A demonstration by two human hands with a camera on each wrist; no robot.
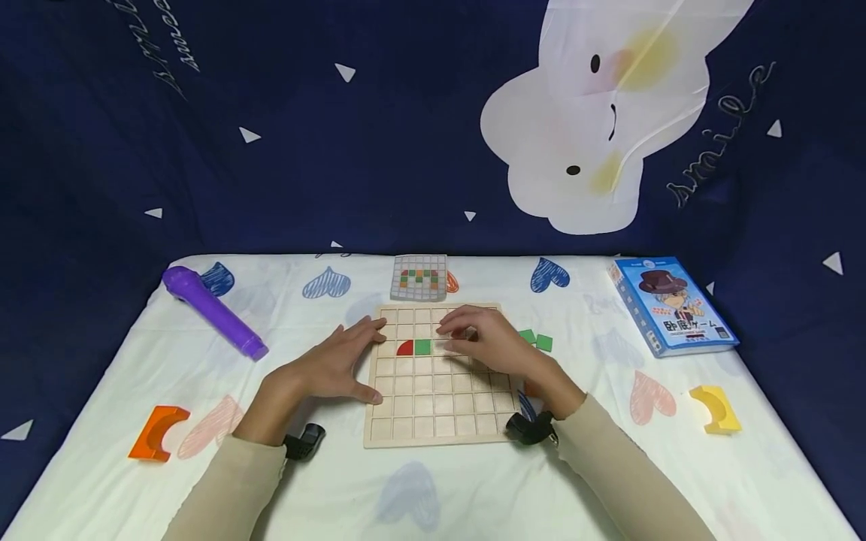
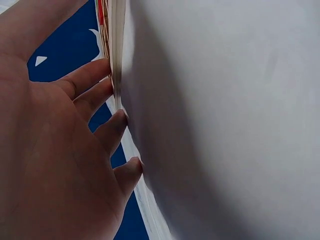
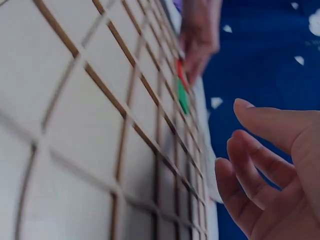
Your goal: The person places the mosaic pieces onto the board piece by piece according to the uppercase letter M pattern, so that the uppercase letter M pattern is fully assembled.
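Observation:
A wooden grid board lies on the table. In its cells sit a red quarter-round tile and, directly to the right, a green square tile. My left hand touches the board's left edge with spread fingers; the left wrist view shows fingertips against the board's side. Over the board's upper right hovers my right hand, fingers loosely bent. The right wrist view shows a gap between its thumb and fingers, with nothing held. Green tiles lie beyond this hand, partly hidden.
A pattern card lies behind the board. To the left are a purple microphone and an orange arch block. A blue game box and a yellow arch block lie right. Something orange shows beside the right wrist.

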